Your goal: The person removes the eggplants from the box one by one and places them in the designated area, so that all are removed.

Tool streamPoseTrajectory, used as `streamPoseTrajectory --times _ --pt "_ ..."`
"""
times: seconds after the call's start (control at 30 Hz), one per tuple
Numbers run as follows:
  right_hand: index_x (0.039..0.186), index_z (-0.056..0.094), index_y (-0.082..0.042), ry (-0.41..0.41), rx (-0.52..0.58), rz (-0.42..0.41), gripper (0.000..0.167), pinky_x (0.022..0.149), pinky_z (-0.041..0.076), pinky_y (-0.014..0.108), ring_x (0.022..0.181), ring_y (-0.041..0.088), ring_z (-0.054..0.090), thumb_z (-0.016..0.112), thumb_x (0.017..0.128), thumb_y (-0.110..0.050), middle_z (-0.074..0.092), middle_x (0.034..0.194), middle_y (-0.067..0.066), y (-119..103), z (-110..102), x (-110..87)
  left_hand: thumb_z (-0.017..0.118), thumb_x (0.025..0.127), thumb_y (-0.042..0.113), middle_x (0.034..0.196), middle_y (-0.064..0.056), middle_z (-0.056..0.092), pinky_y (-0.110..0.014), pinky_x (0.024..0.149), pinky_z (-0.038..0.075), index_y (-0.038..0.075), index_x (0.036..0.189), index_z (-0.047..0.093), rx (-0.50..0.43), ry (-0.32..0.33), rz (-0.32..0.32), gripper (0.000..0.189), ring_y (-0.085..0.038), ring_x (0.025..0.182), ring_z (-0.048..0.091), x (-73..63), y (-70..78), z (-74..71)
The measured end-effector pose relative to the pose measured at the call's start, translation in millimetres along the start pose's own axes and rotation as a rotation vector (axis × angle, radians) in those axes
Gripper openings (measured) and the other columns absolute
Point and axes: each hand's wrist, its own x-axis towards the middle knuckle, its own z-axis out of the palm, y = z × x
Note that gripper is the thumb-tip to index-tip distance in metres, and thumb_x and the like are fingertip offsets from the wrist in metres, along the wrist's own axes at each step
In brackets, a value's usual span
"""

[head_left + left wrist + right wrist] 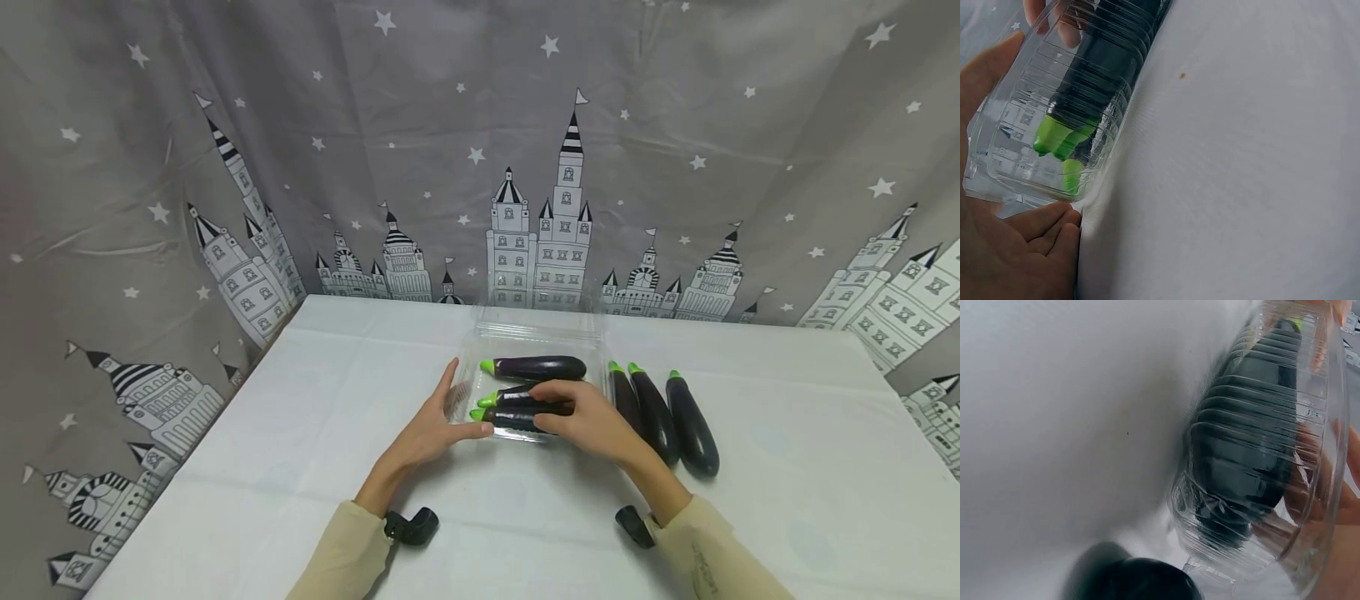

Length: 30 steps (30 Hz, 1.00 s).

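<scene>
A clear plastic clamshell box (463, 392) stands on the table with its lid (540, 321) raised at the back. Three dark eggplants with green stem ends lie in it: a back one (540, 367), a middle one (510, 395) and a front one (513, 418). My left hand (427, 429) spreads around the box's front left corner, thumb at the front rim and fingers along the left side. My right hand (588, 417) reaches over the box's right part and pinches the front eggplant between thumb and fingers. In the right wrist view, its fingers show through the ribbed wall.
Three more eggplants lie on the white table (810, 433) right of the box: one beside the wall (622, 392), one in the middle (655, 417) and one farthest right (692, 429). A grey castle-print curtain (420, 150) hangs behind the table.
</scene>
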Motion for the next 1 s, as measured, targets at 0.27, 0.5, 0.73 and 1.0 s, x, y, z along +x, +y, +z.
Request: streamPoseTrajectory --times 0.27,0.5,0.73,1.0 --pt "0.118 0.069 -0.001 0.042 -0.061 -0.003 0.033 0.096 0.046 0.049 0.108 0.025 0.061 0.071 0.086 -0.009 0.068 0.114 0.007 2 5 5.0 0.084 0.076 0.038 0.161 -0.018 0.019 -0.064 0.112 0.014 0.029 0.16 0.005 -0.001 -0.004 -0.003 0.116 -0.038 0.148 0.013 1.4 -1.4 0.7" --pt "0.113 0.073 -0.003 0.09 -0.138 0.026 0.031 0.095 0.048 0.046 0.107 0.024 0.063 0.074 0.083 -0.005 0.071 0.109 0.004 3 12 7.6 0.083 0.076 0.038 0.161 -0.019 0.019 -0.065 0.112 0.015 0.028 0.16 0.003 0.014 -0.003 -0.001 0.116 -0.04 0.147 0.012 1.1 -0.2 0.0" --pt "0.109 0.074 -0.003 0.11 -0.169 0.047 0.029 0.092 0.05 0.045 0.104 0.024 0.065 0.075 0.081 0.0 0.072 0.105 0.005 2 14 8.8 0.084 0.076 0.036 0.161 -0.019 0.018 -0.064 0.112 0.016 0.028 0.16 0.003 0.005 -0.007 0.0 0.117 -0.039 0.148 0.012 0.6 1.0 0.0" --pt "0.105 0.076 -0.008 0.078 -0.202 0.088 0.026 0.089 0.05 0.045 0.1 0.02 0.064 0.077 0.08 -0.003 0.071 0.107 0.003 -1 13 10.0 0.084 0.076 0.04 0.161 -0.019 0.019 -0.063 0.112 0.017 0.028 0.16 0.003 0.018 -0.003 -0.012 0.117 -0.039 0.147 0.014 1.5 -0.4 0.6"
